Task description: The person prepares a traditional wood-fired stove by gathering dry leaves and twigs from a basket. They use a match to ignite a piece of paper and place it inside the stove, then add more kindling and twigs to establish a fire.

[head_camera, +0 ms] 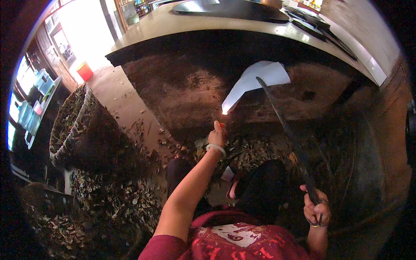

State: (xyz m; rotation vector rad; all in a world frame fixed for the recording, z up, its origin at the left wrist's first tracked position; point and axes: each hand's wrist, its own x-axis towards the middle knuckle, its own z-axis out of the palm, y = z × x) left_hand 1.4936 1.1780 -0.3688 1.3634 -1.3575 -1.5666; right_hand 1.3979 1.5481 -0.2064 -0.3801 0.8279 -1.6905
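My left hand, with a pale bangle at the wrist, is closed around a small red lighter. A small flame glows just above it, at the lower tip of a white sheet of paper. In my right hand are the handles of long, dark metal tongs. The far end of the tongs lies against the paper and holds it up in front of the stove's dark side wall. How the jaws grip the paper is hard to see.
A large woven basket of dry leaves stands at the left, with more dry leaves on the floor. Ahead is the stove's countertop with a big round lid. An orange bucket stands by the bright doorway.
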